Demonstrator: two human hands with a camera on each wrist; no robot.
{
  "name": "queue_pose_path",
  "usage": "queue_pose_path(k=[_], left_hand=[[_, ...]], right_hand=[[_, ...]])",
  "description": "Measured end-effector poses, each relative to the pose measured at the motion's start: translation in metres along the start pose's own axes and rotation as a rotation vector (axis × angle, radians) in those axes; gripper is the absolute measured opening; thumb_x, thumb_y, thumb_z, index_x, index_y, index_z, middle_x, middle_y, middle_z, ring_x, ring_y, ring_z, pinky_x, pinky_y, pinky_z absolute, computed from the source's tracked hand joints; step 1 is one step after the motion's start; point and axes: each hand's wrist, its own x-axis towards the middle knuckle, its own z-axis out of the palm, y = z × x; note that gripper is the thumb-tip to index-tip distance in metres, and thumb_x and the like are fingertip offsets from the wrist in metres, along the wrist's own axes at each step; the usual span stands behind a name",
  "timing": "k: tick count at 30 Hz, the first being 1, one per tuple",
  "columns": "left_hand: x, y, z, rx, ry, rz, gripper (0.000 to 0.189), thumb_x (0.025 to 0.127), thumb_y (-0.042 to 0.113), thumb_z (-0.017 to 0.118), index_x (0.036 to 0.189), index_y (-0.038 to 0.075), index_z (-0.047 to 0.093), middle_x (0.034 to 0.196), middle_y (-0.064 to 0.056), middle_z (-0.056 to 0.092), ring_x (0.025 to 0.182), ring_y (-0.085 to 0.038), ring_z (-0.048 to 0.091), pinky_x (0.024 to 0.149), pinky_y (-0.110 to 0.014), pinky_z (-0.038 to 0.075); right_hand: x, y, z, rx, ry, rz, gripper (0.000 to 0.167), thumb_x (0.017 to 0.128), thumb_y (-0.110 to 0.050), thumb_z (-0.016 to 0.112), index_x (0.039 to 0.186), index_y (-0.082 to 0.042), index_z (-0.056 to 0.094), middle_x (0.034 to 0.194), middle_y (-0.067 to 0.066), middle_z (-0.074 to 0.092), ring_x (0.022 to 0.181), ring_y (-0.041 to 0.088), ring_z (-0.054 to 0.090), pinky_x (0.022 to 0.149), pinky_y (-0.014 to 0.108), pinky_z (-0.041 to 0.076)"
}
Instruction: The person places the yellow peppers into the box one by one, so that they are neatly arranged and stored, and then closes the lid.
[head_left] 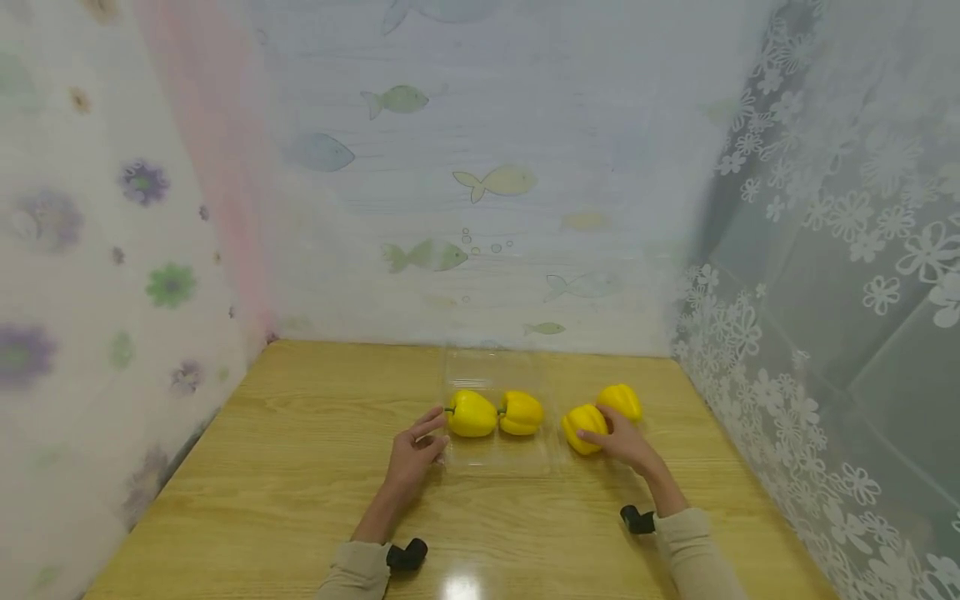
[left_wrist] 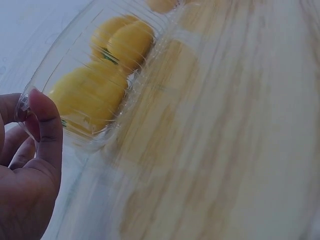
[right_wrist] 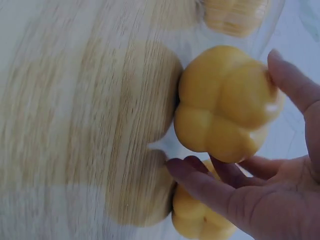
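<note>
A clear plastic container point(head_left: 498, 460) lies on the table with two yellow bell peppers in it: the left pepper point(head_left: 472, 414) has its green stem pointing left, and the right pepper point(head_left: 522, 413) sits beside it. My left hand point(head_left: 409, 462) pinches the container's left rim between thumb and fingers, as the left wrist view shows. To the right of the container, my right hand point(head_left: 628, 443) holds a third yellow bell pepper point(right_wrist: 225, 100), thumb on one side and fingers on the other. Behind that hand rests another yellow bell pepper point(head_left: 621, 402), partly covered by the fingers in the right wrist view.
The wooden table point(head_left: 300, 433) reaches back to a wall covering printed with fish point(head_left: 510, 179). A flowered sheet point(head_left: 112, 250) hangs at the left, and a lacy flower-patterned curtain point(head_left: 847, 350) at the right. Each wrist wears a small black device.
</note>
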Motion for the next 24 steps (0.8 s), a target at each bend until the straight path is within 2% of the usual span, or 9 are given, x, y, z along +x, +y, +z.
queue_pose_path(k=[5,13,19,24], left_hand=[[0.0,-0.001,0.0,-0.004,0.009,-0.004,0.037,0.095,-0.005,0.066,0.132,-0.01,0.062,0.156,-0.014,0.046,0.072,-0.007,0.054,0.06,-0.019,0.05],[0.001,0.0,0.0,-0.001,0.013,-0.006,0.036,0.096,-0.004,0.065,0.132,-0.009,0.063,0.156,-0.013,0.047,0.074,-0.008,0.054,0.06,-0.02,0.05],[0.001,0.001,0.0,-0.003,0.018,-0.016,0.037,0.096,-0.006,0.065,0.132,-0.009,0.062,0.156,-0.013,0.046,0.074,-0.008,0.055,0.06,-0.019,0.051],[0.0,0.0,0.001,-0.012,0.018,-0.021,0.037,0.095,-0.006,0.065,0.132,-0.01,0.062,0.156,-0.013,0.046,0.074,-0.007,0.055,0.06,-0.019,0.051]], right_hand=[[0.004,0.003,0.002,0.037,0.016,0.0,0.087,0.097,-0.035,0.07,0.154,0.011,0.023,0.159,0.036,0.025,0.146,0.052,0.026,0.116,0.063,0.029],[0.006,0.002,-0.003,0.094,-0.031,-0.046,0.079,0.101,-0.028,0.065,0.159,0.005,0.023,0.164,0.031,0.019,0.149,0.051,0.021,0.118,0.063,0.027],[0.008,-0.003,0.004,0.062,-0.026,-0.047,0.079,0.1,-0.031,0.067,0.159,0.001,0.026,0.161,0.032,0.025,0.145,0.052,0.028,0.114,0.065,0.031],[0.01,-0.007,0.008,0.048,-0.005,-0.036,0.078,0.098,-0.03,0.07,0.157,0.002,0.03,0.159,0.032,0.029,0.145,0.052,0.029,0.114,0.065,0.031]])
